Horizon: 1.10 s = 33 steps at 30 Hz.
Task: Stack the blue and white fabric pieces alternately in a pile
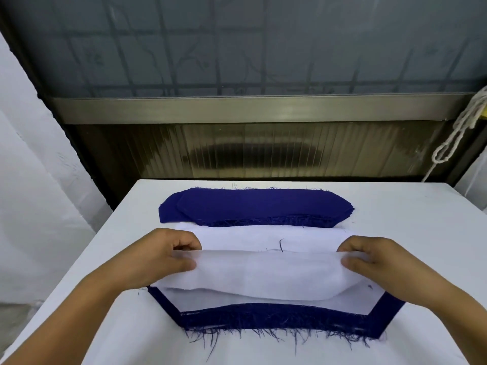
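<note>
Holding a white fabric piece [266,272] by its two far corners, the person has it raised above the near pile [276,318] at the near centre of the white table [395,206]. The left hand [158,256] pinches the left corner between thumb and curled fingers; the right hand [374,259] pinches the right corner the same way, fingers pressed together over the cloth. The piece sags in the middle and its near edge rests on the pile, so it is judged part-laid, not yet flattened or squared. The near pile shows a frayed blue piece at the bottom, its border visible on the left, right and near sides, with white cloth lying on it; how many layers it holds cannot be told. Between the hands and the far stock, more white fabric [263,237] lies flat, apparently the white supply. At the far side sits a stack of blue pieces [253,206], several layers deep by its frayed near edge. Assessment: alternation has begun, but the sizeable blue stock indicates most of the stacking remains. The held piece needs lowering and aligning first.
</note>
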Tool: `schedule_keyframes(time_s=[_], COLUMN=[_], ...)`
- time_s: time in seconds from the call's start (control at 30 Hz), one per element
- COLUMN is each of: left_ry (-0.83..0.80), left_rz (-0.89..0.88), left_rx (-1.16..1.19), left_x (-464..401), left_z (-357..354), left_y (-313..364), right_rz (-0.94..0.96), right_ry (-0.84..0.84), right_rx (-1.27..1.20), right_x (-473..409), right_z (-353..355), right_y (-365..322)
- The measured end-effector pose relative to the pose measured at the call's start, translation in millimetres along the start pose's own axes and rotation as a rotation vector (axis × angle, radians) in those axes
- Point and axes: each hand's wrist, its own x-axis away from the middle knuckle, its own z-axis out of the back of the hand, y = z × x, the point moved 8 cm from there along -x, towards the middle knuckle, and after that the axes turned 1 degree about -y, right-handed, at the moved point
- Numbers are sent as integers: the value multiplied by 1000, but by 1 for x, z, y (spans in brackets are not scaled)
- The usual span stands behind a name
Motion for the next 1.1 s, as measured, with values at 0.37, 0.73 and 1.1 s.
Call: schedule_keyframes(time_s=[0.37, 0.73, 1.1], left_ry=[451, 360, 372], left_rz=[-47, -252, -218], left_rx=[-34, -151, -143], left_x=[-14, 38, 41], left_z=[29, -49, -55], left_y=[4, -18, -34], right_rz=[138, 489, 523], right_ry=[486, 529, 576], right_rx=[158, 402, 402], right_x=[-16, 45, 54], right_z=[34, -47, -51], right_y=[-22, -1, 7])
